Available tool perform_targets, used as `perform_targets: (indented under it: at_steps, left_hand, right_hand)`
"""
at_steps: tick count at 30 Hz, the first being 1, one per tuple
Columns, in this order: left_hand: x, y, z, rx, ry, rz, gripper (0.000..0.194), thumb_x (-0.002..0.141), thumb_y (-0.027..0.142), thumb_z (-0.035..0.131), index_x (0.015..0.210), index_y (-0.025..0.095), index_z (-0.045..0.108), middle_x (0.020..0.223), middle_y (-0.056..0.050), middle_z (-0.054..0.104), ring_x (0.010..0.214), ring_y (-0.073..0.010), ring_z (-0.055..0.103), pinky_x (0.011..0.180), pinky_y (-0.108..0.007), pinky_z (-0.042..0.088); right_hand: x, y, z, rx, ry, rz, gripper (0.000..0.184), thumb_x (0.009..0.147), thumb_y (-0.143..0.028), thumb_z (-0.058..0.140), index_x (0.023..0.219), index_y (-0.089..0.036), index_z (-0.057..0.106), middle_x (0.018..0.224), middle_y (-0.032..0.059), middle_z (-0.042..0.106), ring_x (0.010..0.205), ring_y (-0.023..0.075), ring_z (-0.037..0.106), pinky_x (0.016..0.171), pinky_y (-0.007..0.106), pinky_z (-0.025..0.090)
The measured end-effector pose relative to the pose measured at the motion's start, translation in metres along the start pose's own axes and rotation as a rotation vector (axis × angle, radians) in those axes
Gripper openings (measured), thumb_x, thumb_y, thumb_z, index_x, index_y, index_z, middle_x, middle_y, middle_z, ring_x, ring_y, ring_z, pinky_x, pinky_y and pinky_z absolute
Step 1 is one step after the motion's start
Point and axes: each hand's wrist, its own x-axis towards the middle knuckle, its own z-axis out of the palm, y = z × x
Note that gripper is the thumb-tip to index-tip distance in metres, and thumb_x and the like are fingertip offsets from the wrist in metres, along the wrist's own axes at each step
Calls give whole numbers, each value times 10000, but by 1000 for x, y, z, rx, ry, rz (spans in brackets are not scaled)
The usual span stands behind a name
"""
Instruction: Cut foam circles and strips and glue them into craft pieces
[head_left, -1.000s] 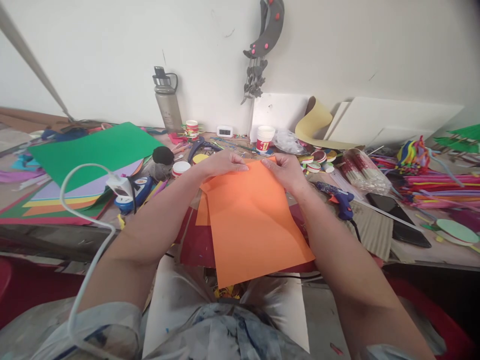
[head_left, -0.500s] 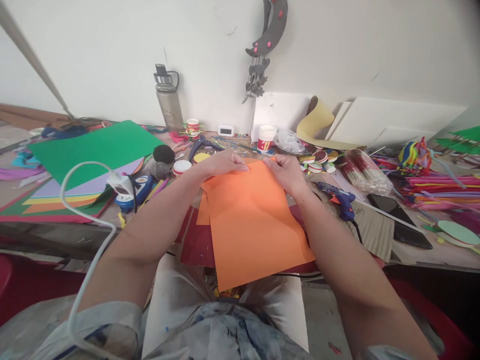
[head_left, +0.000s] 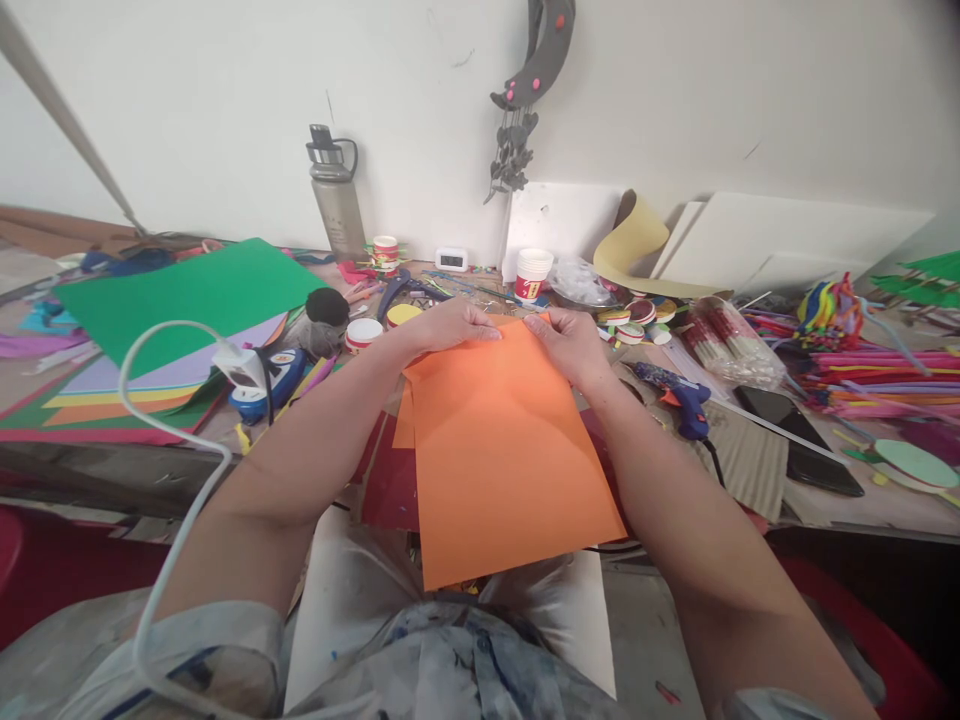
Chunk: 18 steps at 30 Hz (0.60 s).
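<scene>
My left hand (head_left: pixel 450 328): I see its fingers partly hiding one another.
My right hand (head_left: pixel 568 345): some fingers are out of my sight.
Orange sheet (head_left: pixel 510 470): my hands cover part of its far edge.
Orange piece (head_left: pixel 403 425): mostly hidden beneath that sheet.
Dark red board (head_left: pixel 390 490): middle covered, at the worktop's (head_left: pixel 892 505) front edge.
Clock (head_left: pixel 451 260): back edge, digits too small for me.
Grey crescent (head_left: pixel 551 70): top cut off.
Green ribbed thing (head_left: pixel 926 270): far right corner, cut off.

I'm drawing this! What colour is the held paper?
The held paper is orange, shown in the head view.
</scene>
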Motion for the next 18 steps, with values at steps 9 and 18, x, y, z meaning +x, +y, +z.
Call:
perform_targets:
  at_steps: [9, 18]
  left_hand:
    - [-1, -5, 0, -45, -70, -64, 454, 771, 601, 801, 833, 151, 806, 719, -20, 703, 622, -131, 569, 612, -258, 415]
    - [0, 0, 2, 75, -79, 42, 427, 866, 551, 691, 671, 174, 643, 609, 24, 479, 566, -97, 361, 585, -274, 246]
  right_hand:
    - [-2, -2, -1, -5, 26, 18, 526, 757, -696, 668, 583, -227, 504, 622, -10, 458, 630, 130, 371, 582, 306, 284]
    - [2, 8, 0, -27, 13, -55, 477, 838, -685, 673, 783, -212, 659, 772, 28, 634, 708, 172, 498, 650, 309, 401]
